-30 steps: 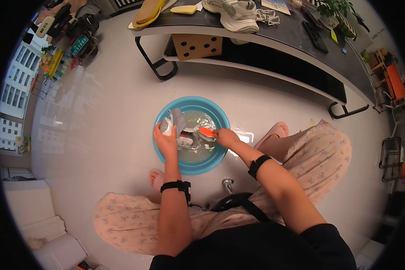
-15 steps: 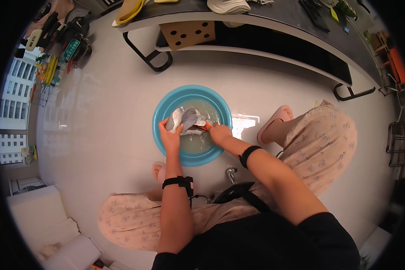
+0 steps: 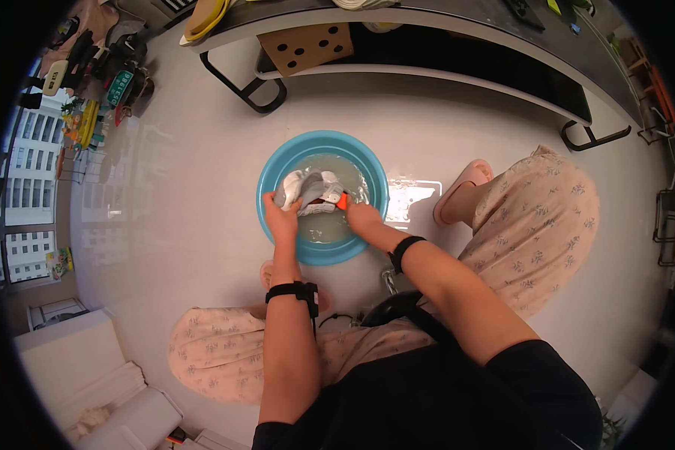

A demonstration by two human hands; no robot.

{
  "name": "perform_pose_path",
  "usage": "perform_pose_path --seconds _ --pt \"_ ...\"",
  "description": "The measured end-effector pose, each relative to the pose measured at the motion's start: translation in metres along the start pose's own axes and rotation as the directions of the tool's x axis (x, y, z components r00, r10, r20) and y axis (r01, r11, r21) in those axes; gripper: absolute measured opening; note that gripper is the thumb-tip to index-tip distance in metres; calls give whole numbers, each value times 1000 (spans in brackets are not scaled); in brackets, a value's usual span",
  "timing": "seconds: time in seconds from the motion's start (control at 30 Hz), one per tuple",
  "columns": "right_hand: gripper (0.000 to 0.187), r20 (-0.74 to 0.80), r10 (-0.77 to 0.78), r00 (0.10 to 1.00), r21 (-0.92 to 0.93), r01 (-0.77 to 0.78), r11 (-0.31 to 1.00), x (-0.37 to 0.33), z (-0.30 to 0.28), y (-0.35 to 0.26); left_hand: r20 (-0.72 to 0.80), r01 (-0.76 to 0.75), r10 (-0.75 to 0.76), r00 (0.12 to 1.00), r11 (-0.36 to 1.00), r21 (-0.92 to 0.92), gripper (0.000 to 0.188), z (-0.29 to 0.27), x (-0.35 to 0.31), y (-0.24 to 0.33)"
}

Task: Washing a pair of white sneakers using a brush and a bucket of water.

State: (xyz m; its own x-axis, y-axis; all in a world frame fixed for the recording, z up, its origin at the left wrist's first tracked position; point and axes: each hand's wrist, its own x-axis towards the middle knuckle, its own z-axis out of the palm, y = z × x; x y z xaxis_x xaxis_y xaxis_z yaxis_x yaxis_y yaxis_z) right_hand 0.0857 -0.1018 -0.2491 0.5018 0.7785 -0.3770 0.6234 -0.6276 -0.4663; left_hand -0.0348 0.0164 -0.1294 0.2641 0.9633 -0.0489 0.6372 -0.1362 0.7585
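Observation:
A blue plastic basin (image 3: pixel 322 256) of cloudy water stands on the floor in front of me. Over the water is a white and grey shoe (image 3: pixel 312 186), tilted on its side. My left hand (image 3: pixel 282 219) grips one end of it, thumb on the near side and fingers wrapped round the far left. At the shoe's other end, my right hand (image 3: pixel 362 215) is closed round a small orange-handled tool (image 3: pixel 343 201), most likely a brush. Its working end is hidden against the shoe, and my right fingers are partly hidden too.
Beyond the basin stands a long dark table (image 3: pixel 457 30) on black metal legs, with a spotted cardboard box (image 3: pixel 305 49) on its lower shelf. My slippered right foot (image 3: pixel 465 187) is beside the basin. A metal tap-like piece (image 3: pixel 388 282) shows near my seat.
The whole view has shifted slightly. My right hand has moved a little toward me and left relative to the basin, and more of the orange handle shows. My left hand keeps its grip.

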Motion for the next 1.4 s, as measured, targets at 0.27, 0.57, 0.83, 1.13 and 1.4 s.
perform_pose_path --seconds 0.27,0.57,0.83,1.13,1.4 --pt "28 396 -39 917 693 -271 668 -29 -43 -81 -169 45 -28 985 995 93 50 -26 9 -43" --pt "35 234 -123 964 -95 149 984 -27 -52 -56 -148 27 -10 989 993 113 47 -19 -1 -22" --pt "34 460 121 879 442 -345 828 -33 -62 -80 -162 -40 52 985 997 72 45 -17 -9 -23" --pt "27 148 -85 985 -17 88 996 -24 -36 -37 -155 -52 57 986 998 38 44 -11 -3 -32" --pt "26 54 43 998 119 -49 992 -25 -10 -35 -115 -77 81 990 996 43 44 3 -20 -10"
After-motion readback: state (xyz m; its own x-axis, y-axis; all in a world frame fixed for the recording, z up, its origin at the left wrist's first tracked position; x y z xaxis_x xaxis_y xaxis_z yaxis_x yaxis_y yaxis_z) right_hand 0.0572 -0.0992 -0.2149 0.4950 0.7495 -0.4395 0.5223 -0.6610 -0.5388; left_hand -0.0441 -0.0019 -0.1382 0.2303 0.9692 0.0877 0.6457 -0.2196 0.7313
